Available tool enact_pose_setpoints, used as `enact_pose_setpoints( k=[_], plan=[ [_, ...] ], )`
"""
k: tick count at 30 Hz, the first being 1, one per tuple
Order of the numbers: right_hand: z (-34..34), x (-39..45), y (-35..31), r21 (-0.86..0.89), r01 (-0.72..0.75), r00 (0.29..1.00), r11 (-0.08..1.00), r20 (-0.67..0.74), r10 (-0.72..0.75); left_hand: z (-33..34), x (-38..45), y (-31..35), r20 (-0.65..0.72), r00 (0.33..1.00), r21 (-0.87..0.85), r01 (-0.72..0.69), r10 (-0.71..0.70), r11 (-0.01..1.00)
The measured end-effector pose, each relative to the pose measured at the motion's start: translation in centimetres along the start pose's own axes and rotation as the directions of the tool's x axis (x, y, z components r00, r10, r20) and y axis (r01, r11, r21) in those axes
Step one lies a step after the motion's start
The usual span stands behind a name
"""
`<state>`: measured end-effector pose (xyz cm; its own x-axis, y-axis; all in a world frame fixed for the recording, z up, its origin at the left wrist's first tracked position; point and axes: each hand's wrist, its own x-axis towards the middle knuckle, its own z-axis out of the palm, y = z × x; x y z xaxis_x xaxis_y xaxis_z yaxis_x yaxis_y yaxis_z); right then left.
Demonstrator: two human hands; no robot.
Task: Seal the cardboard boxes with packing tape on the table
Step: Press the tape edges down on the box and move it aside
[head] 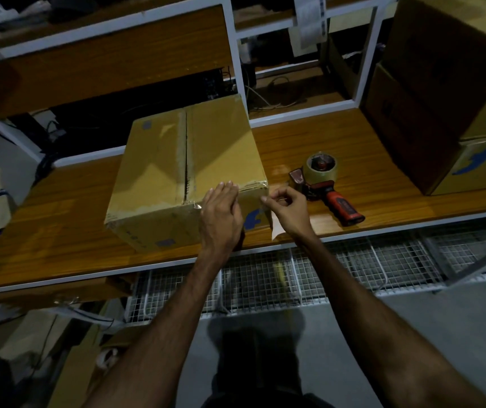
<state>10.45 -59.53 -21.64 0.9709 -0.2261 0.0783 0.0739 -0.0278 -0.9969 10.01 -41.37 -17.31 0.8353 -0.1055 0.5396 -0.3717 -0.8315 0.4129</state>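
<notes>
A brown cardboard box (186, 169) sits on the wooden table (309, 148), turned a little so one corner points toward the near edge. Its top flaps are closed, and a strip of clear tape runs along the middle seam. More tape lies along the near top edge and folds over the right front corner. A blue mark shows on the front side. To the right of the box, apart from it, a tape dispenser (324, 184) lies on the table. It carries a roll of brownish tape and has a red and black handle pointing toward the near right.
</notes>
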Motion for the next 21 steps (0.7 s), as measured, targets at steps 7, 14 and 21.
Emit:
enact_pose_setpoints(
  k=[7, 14, 21],
  plan=[
    [-0.4, 0.2, 0.4, -0.259, 0.06, 0.997, 0.964, 0.054, -0.048, 0.0, 0.0, 0.0, -0.005, 1.0, 0.001, -0.003, 0.003, 1.0],
    [-1.0, 0.6, -0.6, -0.38, 0.072, 0.992, 0.922, 0.126, -0.025, 0.0, 0.0, -0.1, -0.005, 1.0, 0.007, -0.007, 0.007, 1.0],
    [-2.2, 2.0, -4.7, -0.357, 0.117, 0.984, 0.927, 0.171, -0.058, 0.0, 0.0, -0.4, 0.003, 1.0, 0.002, -0.023, 0.023, 1.0]
  ],
)
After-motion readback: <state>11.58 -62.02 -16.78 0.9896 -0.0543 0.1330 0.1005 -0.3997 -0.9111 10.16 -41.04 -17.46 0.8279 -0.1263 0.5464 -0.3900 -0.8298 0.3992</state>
